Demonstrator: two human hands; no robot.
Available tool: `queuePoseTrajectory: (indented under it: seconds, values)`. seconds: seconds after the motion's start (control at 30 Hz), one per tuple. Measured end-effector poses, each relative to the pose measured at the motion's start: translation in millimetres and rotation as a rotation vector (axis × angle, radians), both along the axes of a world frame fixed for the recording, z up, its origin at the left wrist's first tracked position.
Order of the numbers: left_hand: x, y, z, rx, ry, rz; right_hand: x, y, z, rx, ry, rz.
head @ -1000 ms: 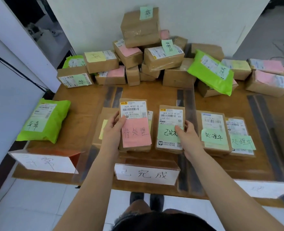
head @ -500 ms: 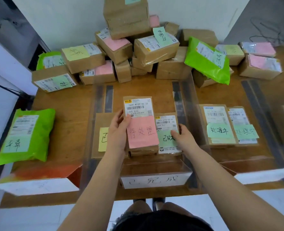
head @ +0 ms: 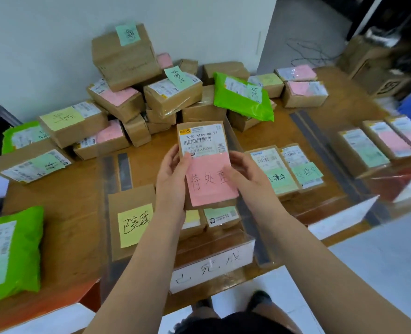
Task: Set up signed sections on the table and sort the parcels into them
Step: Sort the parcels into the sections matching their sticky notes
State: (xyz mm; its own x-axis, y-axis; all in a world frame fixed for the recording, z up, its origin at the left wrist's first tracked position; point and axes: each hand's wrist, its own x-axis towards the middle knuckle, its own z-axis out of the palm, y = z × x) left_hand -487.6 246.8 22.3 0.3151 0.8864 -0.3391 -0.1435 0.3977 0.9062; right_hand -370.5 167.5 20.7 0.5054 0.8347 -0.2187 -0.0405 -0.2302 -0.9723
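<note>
I hold a flat brown parcel with a pink note (head: 207, 162) above the middle section of the wooden table (head: 67, 206). My left hand (head: 173, 177) grips its left edge and my right hand (head: 245, 174) its right edge. Under it lie a brown parcel with a yellow note (head: 132, 220) and two small parcels (head: 220, 216) partly hidden by my hands. A folded white sign with handwriting (head: 211, 268) stands at the front edge. Two parcels with green notes (head: 286, 169) lie in the section to the right, three parcels (head: 380, 143) further right.
A pile of brown boxes with coloured notes (head: 151, 92) stands at the back against the wall, with a green mailer bag (head: 243, 97) on it. Another green bag (head: 9, 251) lies front left beside a white sign (head: 50, 319). Dark tape strips (head: 320, 143) divide the table.
The pink-note parcel has been lifted off the others, and my right hand has come off the green-note parcel onto its right edge. The camera view has shifted right.
</note>
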Motion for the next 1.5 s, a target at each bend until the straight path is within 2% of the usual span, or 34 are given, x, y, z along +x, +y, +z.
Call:
queuePoseTrajectory:
  seconds: [0.1, 0.23, 0.47, 0.67, 0.83, 1.13, 1.5]
  values:
    - [24, -15, 17, 0.053, -0.029, -0.096, 18, -20, 16, 0.073, -0.044, -0.069]
    - [60, -43, 34, 0.134, -0.033, -0.216, 55, -60, 33, 0.160, 0.001, -0.184]
    - [143, -122, 51, 0.240, -0.021, -0.323, 135, -150, 52, 0.182, -0.010, -0.303]
    - [221, -190, 49, 0.293, 0.003, -0.329, 209, -223, 61, 0.175, 0.023, -0.372]
    - [269, -225, 50, 0.340, 0.078, -0.318, 254, -260, 65, 0.187, -0.046, -0.393]
    - [352, -230, 49, 0.331, 0.107, -0.329, 342, -261, 59, 0.101, -0.104, -0.399]
    - [453, -175, 31, 0.237, 0.180, -0.170, 456, -192, 41, -0.040, -0.179, -0.191]
